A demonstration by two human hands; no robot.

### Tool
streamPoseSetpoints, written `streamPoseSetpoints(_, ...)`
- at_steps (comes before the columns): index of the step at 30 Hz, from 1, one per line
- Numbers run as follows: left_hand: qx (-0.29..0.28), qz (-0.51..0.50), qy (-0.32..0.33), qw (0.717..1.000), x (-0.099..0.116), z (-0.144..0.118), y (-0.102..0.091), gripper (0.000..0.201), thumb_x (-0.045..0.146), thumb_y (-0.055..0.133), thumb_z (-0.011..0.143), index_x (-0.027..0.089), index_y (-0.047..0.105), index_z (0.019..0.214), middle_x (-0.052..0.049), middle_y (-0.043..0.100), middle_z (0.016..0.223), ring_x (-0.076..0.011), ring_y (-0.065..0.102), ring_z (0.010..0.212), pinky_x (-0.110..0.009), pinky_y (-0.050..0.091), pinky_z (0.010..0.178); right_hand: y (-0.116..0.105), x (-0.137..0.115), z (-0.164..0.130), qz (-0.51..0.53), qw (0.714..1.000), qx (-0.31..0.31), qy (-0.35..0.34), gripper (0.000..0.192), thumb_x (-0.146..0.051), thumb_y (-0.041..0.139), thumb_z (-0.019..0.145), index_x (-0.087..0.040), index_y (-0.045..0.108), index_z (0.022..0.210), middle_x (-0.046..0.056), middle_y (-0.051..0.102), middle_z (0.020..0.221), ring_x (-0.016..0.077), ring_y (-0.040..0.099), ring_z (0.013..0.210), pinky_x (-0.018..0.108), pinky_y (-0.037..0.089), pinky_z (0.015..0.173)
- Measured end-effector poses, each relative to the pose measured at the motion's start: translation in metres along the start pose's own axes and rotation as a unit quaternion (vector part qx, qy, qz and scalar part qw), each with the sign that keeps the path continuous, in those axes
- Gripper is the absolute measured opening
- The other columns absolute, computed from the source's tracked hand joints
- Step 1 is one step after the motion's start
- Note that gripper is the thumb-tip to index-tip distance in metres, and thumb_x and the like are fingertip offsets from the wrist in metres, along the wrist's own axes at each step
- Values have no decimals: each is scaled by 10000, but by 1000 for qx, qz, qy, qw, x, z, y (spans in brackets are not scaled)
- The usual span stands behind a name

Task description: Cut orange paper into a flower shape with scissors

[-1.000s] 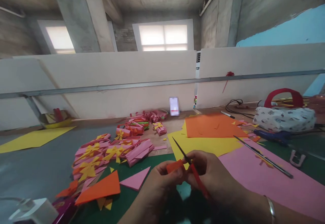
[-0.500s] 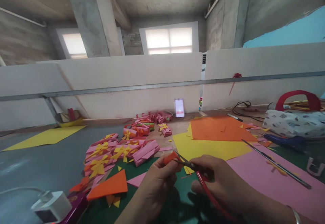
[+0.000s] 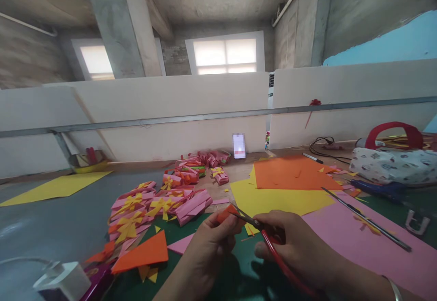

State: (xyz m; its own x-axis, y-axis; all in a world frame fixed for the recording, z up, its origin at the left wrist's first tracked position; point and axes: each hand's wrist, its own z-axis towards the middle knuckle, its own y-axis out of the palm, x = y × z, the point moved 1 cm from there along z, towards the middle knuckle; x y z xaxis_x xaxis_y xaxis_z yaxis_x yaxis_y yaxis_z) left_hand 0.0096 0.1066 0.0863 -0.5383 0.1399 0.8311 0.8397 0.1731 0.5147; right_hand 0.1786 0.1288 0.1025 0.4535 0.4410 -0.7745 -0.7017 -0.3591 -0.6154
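Pinched between the fingers of my left hand (image 3: 213, 242) is a small folded piece of orange paper (image 3: 227, 213). My right hand (image 3: 293, 242) grips a pair of red-handled scissors (image 3: 273, 246), whose slightly parted blades reach across the orange paper from the right. Beneath both hands lies a green cutting mat (image 3: 235, 273). To the left of my left hand rest a larger orange paper piece (image 3: 146, 253) and a pink paper scrap (image 3: 180, 245). Behind them is a heap of pink folded-paper pieces with yellow bows (image 3: 160, 203).
Orange sheets (image 3: 290, 171), a yellow sheet (image 3: 273, 201) and a pink sheet (image 3: 358, 237) spread to the right, with a metal rod (image 3: 368, 219) on the pink. Farther right are a blue glue gun (image 3: 378, 189) and a patterned pouch (image 3: 392, 164). A white charger (image 3: 64, 283) sits front left.
The whole view has shifted slightly, so things sit a little farther left. Both hands keep almost the same pose, the scissor blades still at the orange paper.
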Motion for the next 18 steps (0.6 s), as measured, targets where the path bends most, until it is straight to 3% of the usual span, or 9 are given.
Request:
streamPoseSetpoints(2,-5,2,1,1000,0,-1,0,254,255,852,528,152,656,654,45,509,538,-31,386,483,-124,284,441,0,-1,0,17,1000,-8,5,101,-203,644,694,-202,642,795,-41,541,692,116,412,628,231,314,564)
streamPoseSetpoints(10,31,-2,-6,999,3,-2,2,360,246,888,425,144,664,688,30,548,577,-31,385,486,-123,283,424,2,2,-2,-29,1000,12,0,102,-190,667,656,-204,582,711,-56,492,655,108,416,613,224,292,536)
streamPoseSetpoints(18,-4,8,1,1000,-1,-2,0,317,303,862,497,150,637,660,59,456,513,-20,295,435,-134,173,365,1,4,-1,-45,999,12,-2,126,-218,693,664,-219,630,773,-55,519,659,114,429,617,229,294,545)
